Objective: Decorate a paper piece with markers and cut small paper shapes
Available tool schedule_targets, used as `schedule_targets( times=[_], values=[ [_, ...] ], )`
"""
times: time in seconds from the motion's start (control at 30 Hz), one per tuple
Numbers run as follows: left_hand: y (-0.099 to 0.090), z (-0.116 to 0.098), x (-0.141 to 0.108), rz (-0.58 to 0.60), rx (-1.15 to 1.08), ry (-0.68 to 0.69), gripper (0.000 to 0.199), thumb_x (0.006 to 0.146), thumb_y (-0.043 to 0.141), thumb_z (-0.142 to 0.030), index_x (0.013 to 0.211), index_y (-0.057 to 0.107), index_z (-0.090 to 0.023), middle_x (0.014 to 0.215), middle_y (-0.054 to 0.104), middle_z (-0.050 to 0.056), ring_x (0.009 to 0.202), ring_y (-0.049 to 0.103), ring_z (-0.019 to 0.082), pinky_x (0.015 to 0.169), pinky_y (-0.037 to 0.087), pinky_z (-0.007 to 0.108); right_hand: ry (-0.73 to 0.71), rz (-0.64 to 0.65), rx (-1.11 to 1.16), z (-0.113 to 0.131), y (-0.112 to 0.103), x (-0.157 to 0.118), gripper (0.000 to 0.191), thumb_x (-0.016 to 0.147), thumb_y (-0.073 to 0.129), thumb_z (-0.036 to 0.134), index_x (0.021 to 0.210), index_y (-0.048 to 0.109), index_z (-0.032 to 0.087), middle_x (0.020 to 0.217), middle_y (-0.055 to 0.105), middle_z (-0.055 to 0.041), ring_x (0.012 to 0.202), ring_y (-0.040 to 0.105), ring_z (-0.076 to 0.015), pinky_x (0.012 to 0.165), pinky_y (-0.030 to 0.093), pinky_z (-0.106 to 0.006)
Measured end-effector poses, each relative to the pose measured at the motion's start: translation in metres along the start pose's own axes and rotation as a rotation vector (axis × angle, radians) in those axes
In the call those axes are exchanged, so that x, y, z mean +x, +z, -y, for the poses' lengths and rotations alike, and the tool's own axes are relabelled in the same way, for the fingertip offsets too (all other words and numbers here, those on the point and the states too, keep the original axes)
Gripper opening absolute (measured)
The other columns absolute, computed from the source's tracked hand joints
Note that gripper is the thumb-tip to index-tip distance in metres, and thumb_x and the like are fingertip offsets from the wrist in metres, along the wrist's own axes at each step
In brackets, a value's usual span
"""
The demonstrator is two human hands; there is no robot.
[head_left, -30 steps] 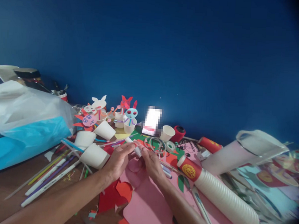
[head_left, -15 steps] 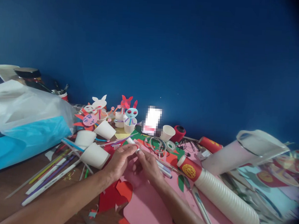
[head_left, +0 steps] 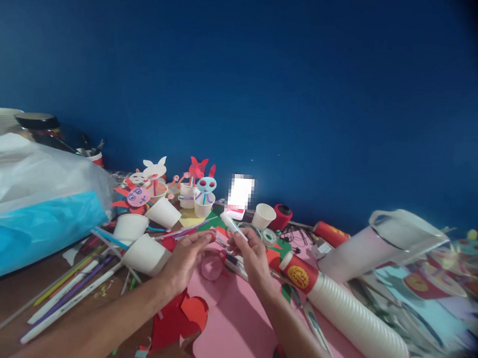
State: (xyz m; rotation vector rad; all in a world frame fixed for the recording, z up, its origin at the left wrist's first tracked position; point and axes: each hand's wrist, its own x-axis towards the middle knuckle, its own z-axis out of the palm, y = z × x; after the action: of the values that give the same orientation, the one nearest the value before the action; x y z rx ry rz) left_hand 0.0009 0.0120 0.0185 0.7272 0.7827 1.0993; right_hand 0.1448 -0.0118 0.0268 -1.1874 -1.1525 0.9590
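My right hand (head_left: 252,254) is closed around a white pen-like tube (head_left: 233,225), whose blunt end points up and left; I cannot tell its exact kind. Just to the left, my left hand (head_left: 187,257) has thumb and forefinger pinched together, with a small red piece (head_left: 213,235) at the tips. Below the fingertips is a round pink piece (head_left: 211,268) over pink paper (head_left: 239,318). Red paper scraps (head_left: 194,311) lie under my left wrist. Paper animal figures, among them a light blue rabbit face (head_left: 206,185), stand in paper cups behind the hands.
Tipped white cups (head_left: 147,254) and several markers (head_left: 66,303) lie at left beside a blue and clear plastic bag (head_left: 48,212). A long stack of paper cups (head_left: 356,308) and a white jug (head_left: 364,244) are on the right. A bright, blurred-out rectangle (head_left: 240,192) stands by the wall.
My hands have moved apart from each other. The white tube has gone with my right hand, while the small red piece stays at my left fingertips. The view has shifted slightly.
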Motion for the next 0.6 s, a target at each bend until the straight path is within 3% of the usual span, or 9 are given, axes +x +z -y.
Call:
schedule_targets(
  times=[0.2,0.4,0.6],
  values=[
    [-0.009,-0.007,0.008,-0.137,0.110,0.051,0.024,0.063,0.063,-0.033,0.080,0.066,-0.016,0.087,0.066,0.007,0.080,0.057,0.018,0.061,0.040,0.027,-0.111,0.039,-0.213,0.020,-0.004,-0.007,0.023,0.081,0.048,0.027,0.100,0.055,0.017,0.062,0.060,0.0007,0.057,0.056,-0.0130,0.057,0.046,-0.024],
    [-0.008,-0.014,0.008,-0.134,0.103,0.006,0.024,0.062,0.064,-0.033,0.079,0.066,-0.016,0.078,0.067,0.005,0.071,0.057,0.015,0.060,0.039,0.025,-0.139,0.031,-0.244,0.016,-0.002,-0.006,0.025,0.082,0.044,0.024,0.102,0.056,0.016,0.066,0.061,-0.0012,0.059,0.056,-0.0135,0.056,0.046,-0.023],
    [-0.011,-0.010,0.010,-0.120,0.161,0.053,0.022,0.062,0.065,-0.032,0.077,0.067,-0.016,0.075,0.065,0.005,0.069,0.055,0.014,0.060,0.039,0.025,-0.325,0.017,-0.567,0.023,-0.001,-0.013,0.022,0.077,0.050,0.022,0.097,0.060,0.020,0.085,0.065,-0.0044,0.075,0.060,-0.0185,0.064,0.047,-0.025]
  ],
)
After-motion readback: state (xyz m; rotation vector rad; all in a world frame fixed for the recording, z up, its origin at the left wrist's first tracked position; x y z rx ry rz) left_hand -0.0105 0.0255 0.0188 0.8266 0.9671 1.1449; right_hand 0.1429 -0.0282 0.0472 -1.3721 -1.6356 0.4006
